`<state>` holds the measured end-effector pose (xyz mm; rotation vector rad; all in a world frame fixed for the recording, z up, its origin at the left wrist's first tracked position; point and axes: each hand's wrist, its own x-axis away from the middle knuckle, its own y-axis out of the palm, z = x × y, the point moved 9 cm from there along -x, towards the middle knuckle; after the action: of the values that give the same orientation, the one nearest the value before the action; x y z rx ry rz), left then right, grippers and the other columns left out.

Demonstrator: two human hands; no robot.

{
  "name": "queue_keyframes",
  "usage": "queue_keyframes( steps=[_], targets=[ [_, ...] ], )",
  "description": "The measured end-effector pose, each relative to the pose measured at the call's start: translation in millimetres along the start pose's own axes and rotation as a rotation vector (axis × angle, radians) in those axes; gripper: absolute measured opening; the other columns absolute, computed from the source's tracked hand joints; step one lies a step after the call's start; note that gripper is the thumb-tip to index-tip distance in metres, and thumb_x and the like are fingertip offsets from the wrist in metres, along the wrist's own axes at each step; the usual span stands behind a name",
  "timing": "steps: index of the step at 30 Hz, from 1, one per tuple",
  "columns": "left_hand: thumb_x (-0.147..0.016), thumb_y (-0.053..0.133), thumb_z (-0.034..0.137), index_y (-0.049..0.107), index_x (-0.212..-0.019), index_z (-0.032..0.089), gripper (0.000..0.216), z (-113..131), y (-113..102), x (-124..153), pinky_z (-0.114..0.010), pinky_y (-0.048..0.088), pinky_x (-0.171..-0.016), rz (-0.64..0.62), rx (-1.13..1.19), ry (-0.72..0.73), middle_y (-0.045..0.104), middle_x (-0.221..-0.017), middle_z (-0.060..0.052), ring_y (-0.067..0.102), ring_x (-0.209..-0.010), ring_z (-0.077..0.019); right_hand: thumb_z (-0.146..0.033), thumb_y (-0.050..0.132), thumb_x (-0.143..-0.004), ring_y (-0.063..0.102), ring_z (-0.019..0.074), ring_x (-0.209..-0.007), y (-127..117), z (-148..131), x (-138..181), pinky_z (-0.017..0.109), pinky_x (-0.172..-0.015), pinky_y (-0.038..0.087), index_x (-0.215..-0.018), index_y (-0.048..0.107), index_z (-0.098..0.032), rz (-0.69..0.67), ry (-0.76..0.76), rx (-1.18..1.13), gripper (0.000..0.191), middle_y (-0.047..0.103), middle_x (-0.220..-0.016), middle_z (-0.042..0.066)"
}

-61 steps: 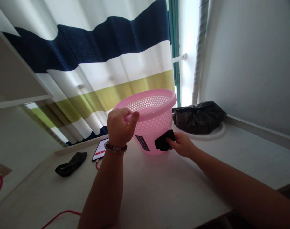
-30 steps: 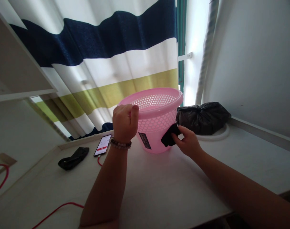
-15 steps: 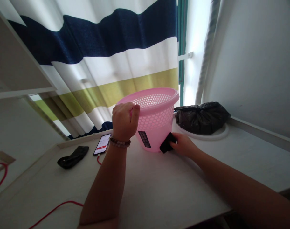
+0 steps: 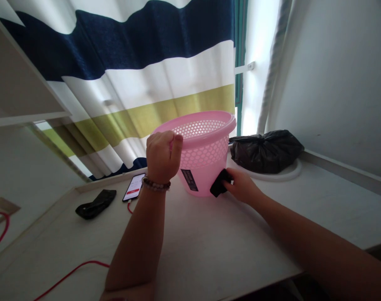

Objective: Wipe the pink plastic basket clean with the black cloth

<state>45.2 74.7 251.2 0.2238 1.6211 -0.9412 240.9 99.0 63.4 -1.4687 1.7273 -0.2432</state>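
Note:
A pink perforated plastic basket (image 4: pixel 206 156) stands upright on the white table (image 4: pixel 209 246). My left hand (image 4: pixel 163 155), with a bead bracelet at the wrist, is closed in a fist round the basket's near rim. My right hand (image 4: pixel 242 186) pinches a small black cloth (image 4: pixel 219 184) and presses it against the lower right side of the basket's wall, near its base. A dark label sits on the basket's front.
A tied black plastic bag (image 4: pixel 265 150) lies on a white ring behind the basket at the right. A phone (image 4: pixel 134 187) with a red cable (image 4: pixel 68 276) and a black folded item (image 4: pixel 95 203) lie at the left. Striped curtain (image 4: pixel 140 83) hangs behind; white wall on the right.
My right hand slid the black cloth down the basket's side towards its base and a little left. My left hand kept its grip on the rim. The view shifted slightly.

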Motion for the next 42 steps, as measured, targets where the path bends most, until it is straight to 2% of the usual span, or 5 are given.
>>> queue_keyframes(
  steps=[7,17,25,33,42],
  targets=[
    [-0.090,0.038,0.041,0.044,-0.067,0.020,0.032,2,-2,-1,-0.034,0.031,-0.069,0.011,-0.010,0.008,0.047,-0.064,-0.002,0.043,-0.068,-0.0175,-0.018,0.058,-0.069,0.056,0.0184,-0.067,17,10,4,0.026,-0.060,0.039,-0.082,0.064,-0.021,-0.095,0.093,-0.001,0.015,0.066,-0.076,0.004],
    [-0.088,0.039,0.046,0.046,-0.064,0.020,0.036,4,-4,1,-0.034,0.033,-0.067,0.009,0.042,0.010,0.048,-0.061,-0.002,0.045,-0.066,-0.0175,-0.023,0.051,-0.074,0.041,0.0125,-0.061,-50,-22,12,0.024,-0.058,0.035,-0.072,0.044,-0.021,0.388,-0.102,-0.047,0.008,0.046,-0.066,-0.002],
    [-0.087,0.041,0.049,0.047,-0.064,0.020,0.037,3,-5,-1,-0.034,0.030,-0.064,0.000,-0.015,-0.005,0.049,-0.061,-0.002,0.044,-0.064,-0.0169,-0.019,0.053,-0.072,0.056,0.0171,-0.070,13,13,2,0.025,-0.061,0.038,-0.087,0.061,-0.019,-0.104,0.062,0.006,0.018,0.066,-0.082,0.004],
    [-0.087,0.042,0.049,0.049,-0.065,0.020,0.037,2,-4,0,-0.034,0.031,-0.065,0.010,-0.023,-0.019,0.051,-0.063,-0.003,0.045,-0.065,-0.0171,-0.020,0.054,-0.072,0.057,0.0174,-0.069,23,19,7,0.025,-0.059,0.037,-0.087,0.063,-0.018,-0.136,0.087,0.042,0.018,0.068,-0.082,0.005],
    [-0.086,0.042,0.049,0.046,-0.062,0.020,0.038,9,-6,1,-0.033,0.032,-0.066,0.018,0.013,0.000,0.047,-0.060,-0.001,0.043,-0.065,-0.0165,-0.023,0.054,-0.075,0.046,0.0141,-0.062,-40,-27,10,0.026,-0.058,0.036,-0.077,0.052,-0.019,0.257,-0.172,-0.018,0.005,0.053,-0.068,0.000]
  ],
)
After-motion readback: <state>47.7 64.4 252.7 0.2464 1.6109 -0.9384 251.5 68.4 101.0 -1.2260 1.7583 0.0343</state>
